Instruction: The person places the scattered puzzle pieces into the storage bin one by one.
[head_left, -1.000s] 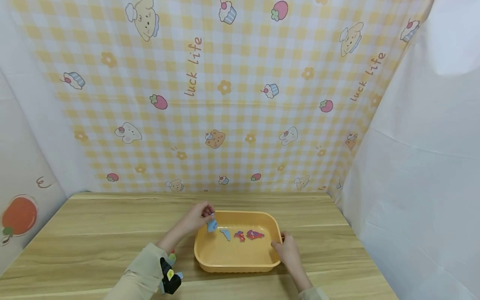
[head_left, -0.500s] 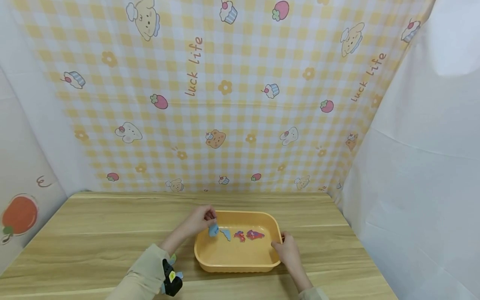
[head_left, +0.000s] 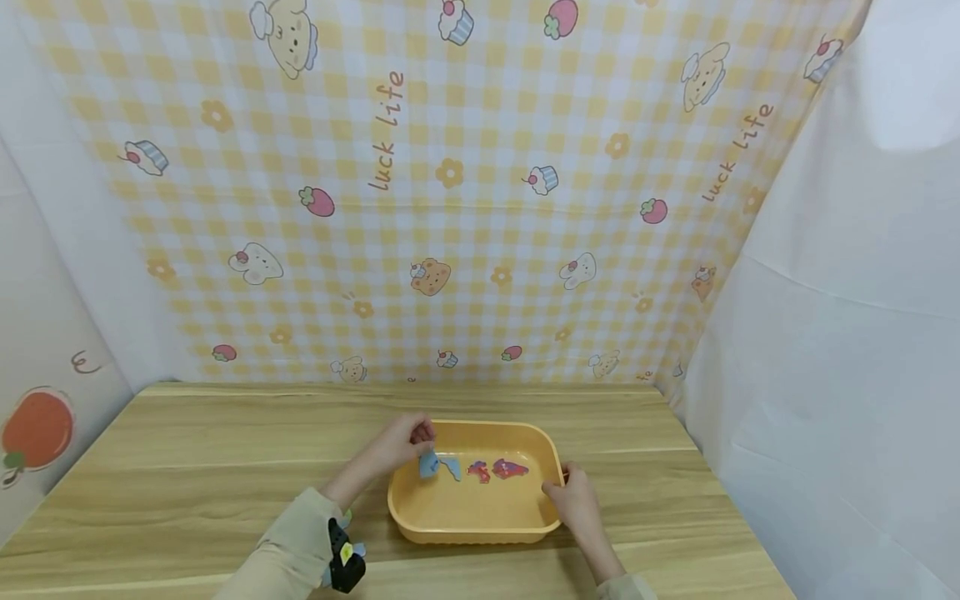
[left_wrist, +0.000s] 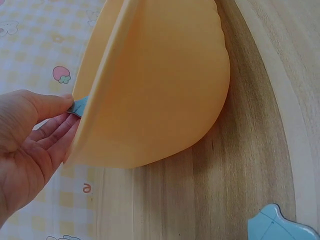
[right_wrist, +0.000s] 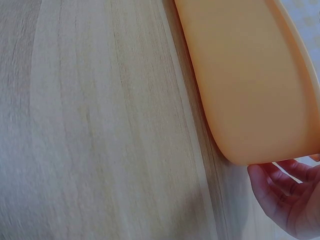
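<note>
My left hand [head_left: 405,437] reaches over the left side of a shallow yellow-orange plastic tray [head_left: 480,507]. Between thumb and fingers it pinches a flat light blue puzzle piece [head_left: 428,464], low inside the tray. In the left wrist view, the rim covers part of this piece [left_wrist: 78,106]. Just right of it lies a second blue piece [head_left: 452,467] with a jagged edge. Further right are a small red piece [head_left: 478,472] and a longer red-purple piece [head_left: 511,469]. My right hand [head_left: 576,504] grips the tray's right rim, thumb on the inner side and fingers outside.
Left of the tray, more pieces lie on the wooden table [head_left: 225,467], partly hidden by the left wrist's black camera strap [head_left: 345,562]. One is a glossy light blue piece [left_wrist: 280,225] in the left wrist view. A checked cloth [head_left: 480,317] hangs behind the table.
My left hand has lowered the blue piece into the tray and slightly right, close beside the other blue piece. The right hand and tray have stayed put.
</note>
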